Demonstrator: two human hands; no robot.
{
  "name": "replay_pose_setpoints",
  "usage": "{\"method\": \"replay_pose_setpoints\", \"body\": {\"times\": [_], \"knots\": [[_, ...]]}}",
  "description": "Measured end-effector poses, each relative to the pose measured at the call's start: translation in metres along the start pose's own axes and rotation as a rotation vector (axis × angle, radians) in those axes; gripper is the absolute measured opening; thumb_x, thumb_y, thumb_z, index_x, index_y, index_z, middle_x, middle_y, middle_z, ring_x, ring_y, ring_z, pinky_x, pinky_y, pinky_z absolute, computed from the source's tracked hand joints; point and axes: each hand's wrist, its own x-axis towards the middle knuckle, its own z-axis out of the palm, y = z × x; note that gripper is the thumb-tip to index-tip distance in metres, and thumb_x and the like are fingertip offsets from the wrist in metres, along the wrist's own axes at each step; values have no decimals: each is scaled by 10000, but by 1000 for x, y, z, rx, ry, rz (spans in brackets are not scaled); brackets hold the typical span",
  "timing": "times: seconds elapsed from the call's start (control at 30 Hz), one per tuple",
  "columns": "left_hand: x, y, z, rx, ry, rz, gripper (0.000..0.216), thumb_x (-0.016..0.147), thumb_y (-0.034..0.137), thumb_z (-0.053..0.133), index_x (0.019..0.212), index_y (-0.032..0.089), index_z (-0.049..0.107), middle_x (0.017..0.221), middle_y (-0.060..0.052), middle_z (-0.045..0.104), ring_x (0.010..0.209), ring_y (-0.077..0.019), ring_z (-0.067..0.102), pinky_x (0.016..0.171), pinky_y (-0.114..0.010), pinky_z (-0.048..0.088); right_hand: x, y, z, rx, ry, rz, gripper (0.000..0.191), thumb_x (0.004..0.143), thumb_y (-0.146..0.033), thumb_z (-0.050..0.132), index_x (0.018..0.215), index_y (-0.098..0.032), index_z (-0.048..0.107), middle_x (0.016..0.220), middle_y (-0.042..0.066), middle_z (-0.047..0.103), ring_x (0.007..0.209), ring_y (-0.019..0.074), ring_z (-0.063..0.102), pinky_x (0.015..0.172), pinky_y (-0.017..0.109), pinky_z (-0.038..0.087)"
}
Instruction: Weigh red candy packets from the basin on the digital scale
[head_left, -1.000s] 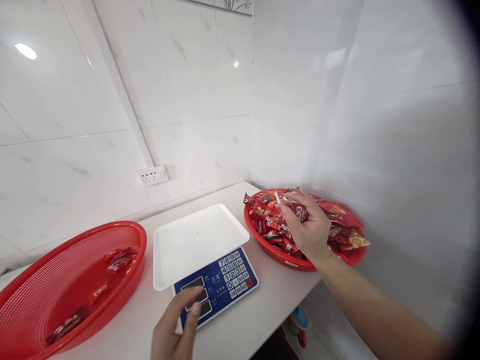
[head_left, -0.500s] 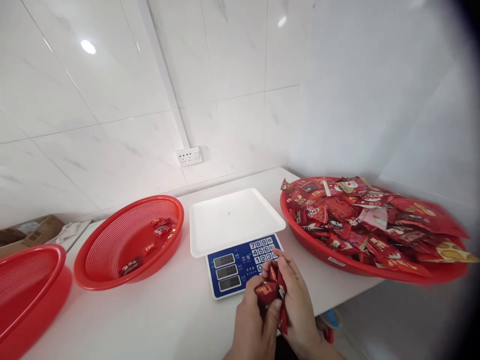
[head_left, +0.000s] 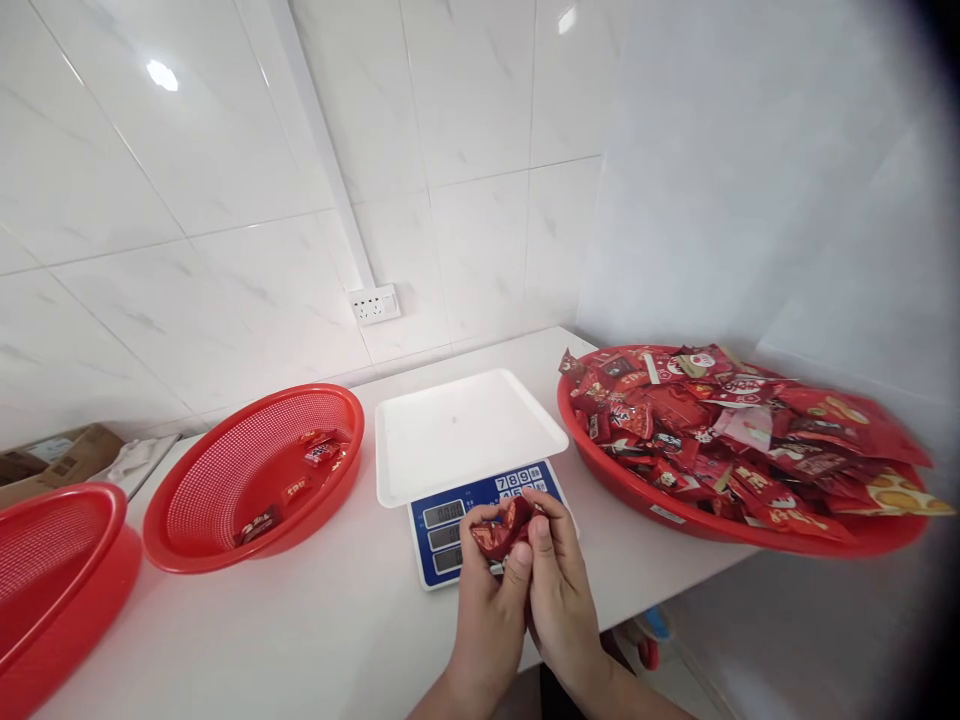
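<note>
My left hand (head_left: 487,610) and my right hand (head_left: 559,590) are pressed together over the front of a blue-faced scale (head_left: 457,520). Both grip a small bunch of red snack packets (head_left: 504,528), held just above the scale's keypad. The scale's white tray (head_left: 465,430) has nothing on it. To the right stands a wide red basket (head_left: 667,515) heaped with red packets (head_left: 720,430). Left of the scale, a red mesh basket (head_left: 225,540) holds a few packets (head_left: 300,470).
Another red basket (head_left: 52,580) sits at the far left edge. A cardboard box (head_left: 52,460) and cloth lie behind it. A wall socket (head_left: 375,303) sits on the tiled wall. The white counter (head_left: 315,640) ends near my wrists.
My right hand left the heaped basket with packets and met my left hand in front of the scale. Both hands have since lifted the packets slightly toward the keypad.
</note>
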Motion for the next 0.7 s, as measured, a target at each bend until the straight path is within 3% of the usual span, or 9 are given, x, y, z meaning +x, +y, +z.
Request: {"method": "replay_pose_setpoints", "body": {"times": [0.1, 0.27, 0.4, 0.5, 0.63, 0.7], "knots": [[8, 5, -4, -60, 46, -34, 312, 770, 416, 599, 987, 222, 488, 1063, -63, 594, 1009, -182, 564, 882, -304, 427, 0, -2, 7, 50, -78, 69, 436, 820, -540, 462, 1147, -261, 535, 1152, 71, 586, 1041, 205, 561, 894, 363, 472], [14, 16, -6, -361, 91, -175, 302, 785, 414, 589, 1010, 234, 498, 1042, -39, 604, 955, -154, 581, 775, -248, 459, 10, -9, 15, 50, -187, 84, 492, 795, -495, 538, 1230, -283, 450, 1262, 53, 537, 1152, 187, 501, 978, 359, 403], [18, 24, -12, -482, 116, -254, 307, 752, 410, 637, 974, 233, 522, 926, 6, 599, 680, -60, 557, 498, -126, 384, 20, -18, 18, 41, -289, 75, 396, 745, -444, 619, 1068, -231, 538, 1056, 63, 648, 933, 195, 611, 849, 361, 471], [23, 25, -20, -550, 142, -250, 314, 727, 400, 667, 939, 233, 507, 738, 58, 530, 451, -4, 386, 359, -104, 233, 26, -24, 20, -43, -312, 17, 284, 691, -396, 680, 877, -196, 603, 890, 39, 664, 793, 172, 609, 737, 301, 478], [30, 29, -33, -622, 165, -220, 295, 722, 377, 677, 873, 229, 471, 670, 61, 471, 452, -17, 380, 327, -92, 194, 41, -30, 21, -52, -318, 54, 270, 685, -414, 672, 798, -187, 581, 582, -39, 567, 481, 97, 486, 473, 222, 391], [32, 32, -39, -619, 169, -211, 276, 738, 364, 664, 855, 226, 455, 684, 47, 485, 470, -24, 402, 327, -87, 206, 55, -32, 22, -70, -306, 37, 291, 693, -420, 659, 840, -185, 572, 513, -68, 513, 414, 76, 421, 423, 205, 341]]}}
